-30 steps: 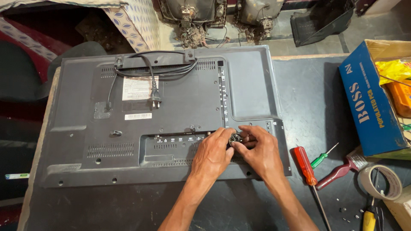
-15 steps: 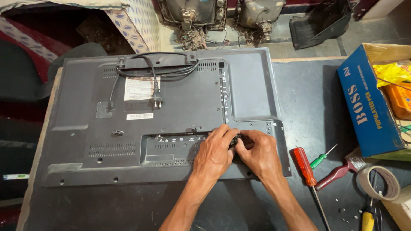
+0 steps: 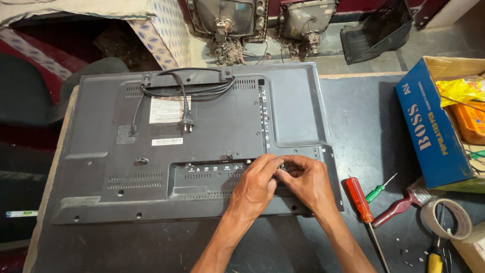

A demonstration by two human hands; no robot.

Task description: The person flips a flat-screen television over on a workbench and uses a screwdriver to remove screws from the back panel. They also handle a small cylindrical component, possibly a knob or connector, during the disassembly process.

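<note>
I see the flat television [image 3: 202, 146] lying face down on the tabletop [image 3: 364, 116]. Both hands, left hand [image 3: 255, 184] and right hand [image 3: 308, 182], are together at its lower right back edge, fingers pinching a small dark part; red screwdriver [image 3: 359, 199] just right of the television

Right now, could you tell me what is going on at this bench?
A person has both hands on the back of a flat-screen television lying face down on the table. The left hand and right hand meet at its lower right edge, pinching something too small to identify. A red-handled screwdriver lies untouched beside them.
</note>
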